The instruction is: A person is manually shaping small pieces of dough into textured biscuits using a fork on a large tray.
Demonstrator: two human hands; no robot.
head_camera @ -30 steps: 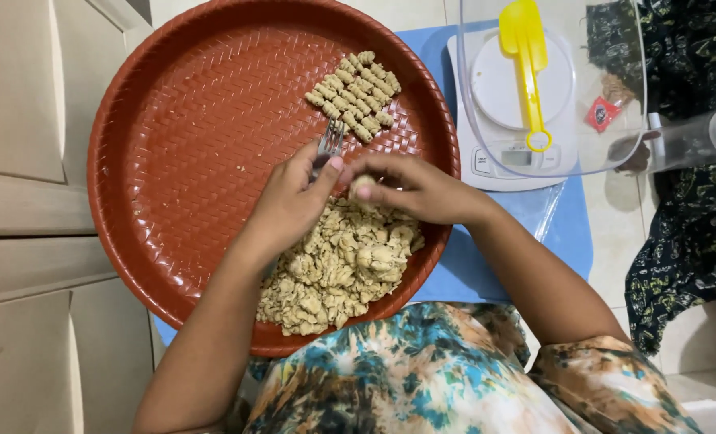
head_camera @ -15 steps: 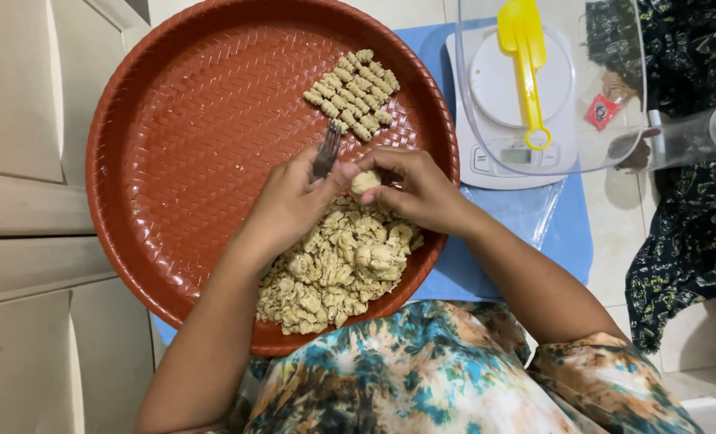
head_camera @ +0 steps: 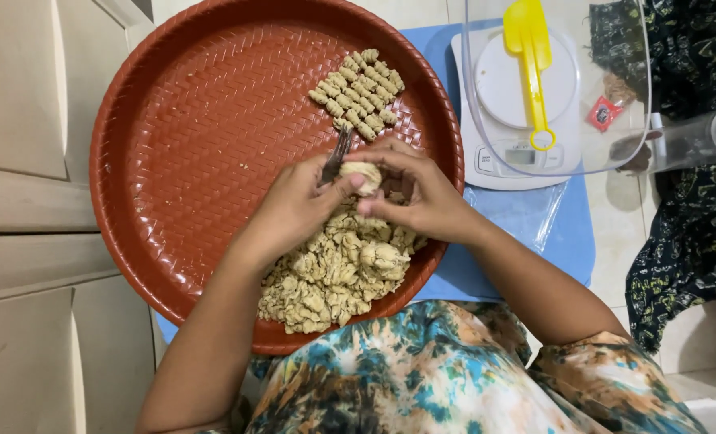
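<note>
Hands: my left hand (head_camera: 293, 210) gripped one fork (head_camera: 336, 156); my right hand (head_camera: 422, 197) pinched one dough lump (head_camera: 363, 174).
Packets: one small red sachet (head_camera: 604, 113) beside the scale (head_camera: 512, 153).

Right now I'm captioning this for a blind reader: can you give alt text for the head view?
Two hands, left hand and right hand, pinch a small dough piece over a round red-brown woven tray, the left also holding a fork. Ridged pieces lie in rows above a dough heap.

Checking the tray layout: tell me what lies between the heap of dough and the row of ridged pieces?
Both hands, left hand and right hand, pinching a dough lump beside a fork, head view.
</note>
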